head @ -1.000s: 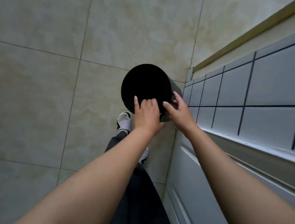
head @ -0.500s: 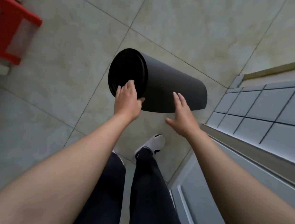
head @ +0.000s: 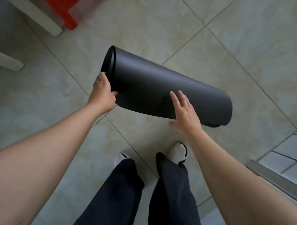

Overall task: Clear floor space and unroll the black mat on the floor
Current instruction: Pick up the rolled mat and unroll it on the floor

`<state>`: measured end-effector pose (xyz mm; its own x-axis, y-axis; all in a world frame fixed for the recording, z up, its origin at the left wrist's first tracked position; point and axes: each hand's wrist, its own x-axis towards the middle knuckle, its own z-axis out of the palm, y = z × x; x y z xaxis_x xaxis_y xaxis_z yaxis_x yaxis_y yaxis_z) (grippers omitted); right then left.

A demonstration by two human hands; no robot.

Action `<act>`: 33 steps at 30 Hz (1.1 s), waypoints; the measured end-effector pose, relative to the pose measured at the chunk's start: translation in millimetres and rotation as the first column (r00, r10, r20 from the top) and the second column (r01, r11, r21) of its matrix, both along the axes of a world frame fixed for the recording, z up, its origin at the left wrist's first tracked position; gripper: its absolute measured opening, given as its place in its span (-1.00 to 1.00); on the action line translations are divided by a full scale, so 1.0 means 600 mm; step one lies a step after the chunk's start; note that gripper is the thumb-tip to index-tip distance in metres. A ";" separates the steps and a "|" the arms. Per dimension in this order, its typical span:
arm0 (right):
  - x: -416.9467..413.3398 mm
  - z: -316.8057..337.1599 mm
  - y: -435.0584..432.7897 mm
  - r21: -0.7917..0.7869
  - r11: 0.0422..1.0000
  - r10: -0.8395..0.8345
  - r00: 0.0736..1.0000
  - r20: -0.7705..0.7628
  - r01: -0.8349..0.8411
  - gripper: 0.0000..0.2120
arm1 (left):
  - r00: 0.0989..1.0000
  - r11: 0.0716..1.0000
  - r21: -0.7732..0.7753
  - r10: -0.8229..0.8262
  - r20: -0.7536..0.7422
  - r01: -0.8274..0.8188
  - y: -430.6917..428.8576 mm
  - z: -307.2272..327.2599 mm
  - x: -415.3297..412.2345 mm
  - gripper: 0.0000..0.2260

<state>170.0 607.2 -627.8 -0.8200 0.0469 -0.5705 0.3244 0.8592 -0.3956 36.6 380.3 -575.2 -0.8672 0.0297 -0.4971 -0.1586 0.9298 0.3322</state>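
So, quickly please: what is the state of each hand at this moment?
Left hand: closed, gripping the left end of the rolled black mat.
Right hand: open, fingers spread flat against the mat, not gripping.

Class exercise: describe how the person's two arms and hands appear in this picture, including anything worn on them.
Both forearms are bare up to the picture's edge, with no sleeves in view. The left hand and right hand wear no gloves, and no rings, watch or bracelets are visible. Nails look short and unpainted.
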 end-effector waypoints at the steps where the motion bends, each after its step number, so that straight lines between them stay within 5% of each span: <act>1: -0.011 -0.025 -0.022 0.038 0.998 0.041 0.999 -0.016 -0.041 0.03 | 0.999 0.999 -0.003 0.043 -0.007 -0.043 -0.033 -0.020 -0.008 -0.52; 7: -0.068 -0.164 -0.086 0.168 0.960 0.237 0.970 -0.049 -0.226 0.13 | 0.950 0.951 0.043 0.308 -0.050 -0.306 -0.173 -0.149 -0.062 -0.59; 14: -0.182 -0.292 -0.058 0.236 0.876 0.458 0.879 -0.131 -0.421 0.06 | 0.937 0.937 0.052 0.348 -0.023 -0.346 -0.257 -0.315 -0.167 -0.53; 19: -0.273 -0.366 -0.071 0.218 0.880 0.460 0.872 -0.165 -0.423 -0.01 | 0.904 0.835 0.356 0.421 0.080 -0.420 -0.284 -0.425 -0.252 -0.58; 23: -0.332 -0.402 -0.118 0.164 0.924 0.371 0.915 -0.160 -0.346 -0.04 | 0.853 0.640 0.603 0.501 0.144 -0.477 -0.294 -0.494 -0.269 -0.60; 25: -0.361 -0.403 -0.124 0.083 0.961 0.273 0.949 -0.160 -0.262 -0.07 | 0.810 0.587 0.666 0.585 0.043 -0.460 -0.279 -0.518 -0.251 -0.47; 27: -0.382 -0.408 -0.123 0.074 0.981 0.192 0.954 -0.230 -0.179 -0.13 | 0.730 0.693 0.604 0.635 -0.252 -0.394 -0.248 -0.547 -0.201 -0.34; 29: -0.395 -0.414 -0.123 0.146 0.982 0.168 0.890 -0.424 -0.117 -0.22 | 0.683 0.757 0.555 0.609 -0.404 -0.346 -0.206 -0.585 -0.134 -0.28; 33: -0.405 -0.423 -0.107 0.503 0.854 0.484 0.558 -0.674 -0.134 -0.46 | 0.754 0.595 0.680 0.650 -0.093 -0.429 -0.112 -0.643 -0.031 -0.20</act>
